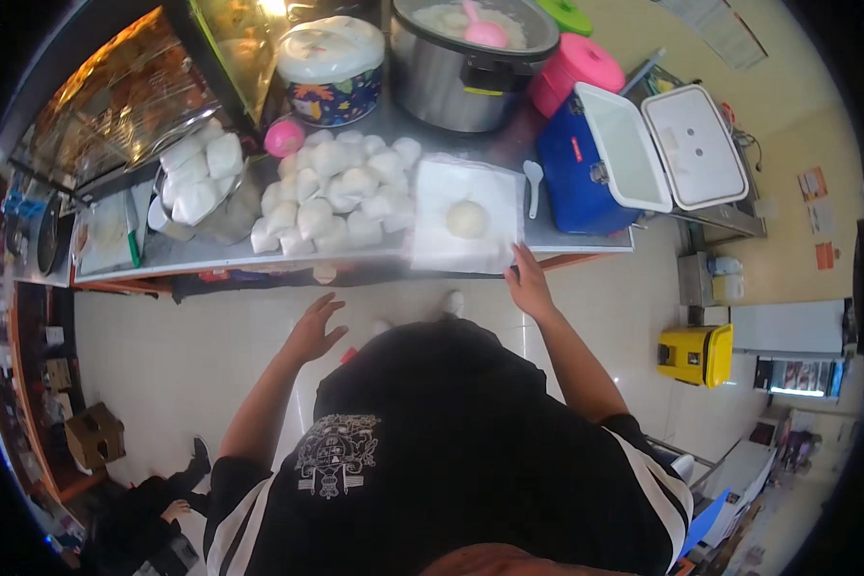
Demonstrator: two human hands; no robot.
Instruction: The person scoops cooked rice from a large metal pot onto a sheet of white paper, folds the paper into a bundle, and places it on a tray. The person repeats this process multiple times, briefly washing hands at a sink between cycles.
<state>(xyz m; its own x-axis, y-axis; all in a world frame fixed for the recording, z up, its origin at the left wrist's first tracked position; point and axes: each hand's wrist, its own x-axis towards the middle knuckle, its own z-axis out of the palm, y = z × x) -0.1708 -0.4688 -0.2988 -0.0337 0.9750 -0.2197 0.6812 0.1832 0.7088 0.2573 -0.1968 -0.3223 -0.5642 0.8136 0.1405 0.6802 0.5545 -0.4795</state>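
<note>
A stack of white paper sheets [439, 187] lies on the counter, its near edge overhanging the front. One round mound of white rice [467, 219] sits on the top sheet. At the stack's near right corner is my right hand [529, 284], fingers apart; whether they touch the paper is unclear. My left hand [318, 330] hovers empty before the counter's front edge, fingers spread. Left of the sheets, many white paper-wrapped bundles [338, 187] are piled up. More wrapped bundles [200, 173] fill a metal pot [234, 205] farther left.
Behind stand a large rice cooker [432, 90] with a pink scoop [485, 33] and a patterned container [335, 93]. A white spoon [533, 189] lies beside an open blue cooler [583, 173]. A green-handled knife [132, 237] rests far left. Another person [140, 515] is at lower left.
</note>
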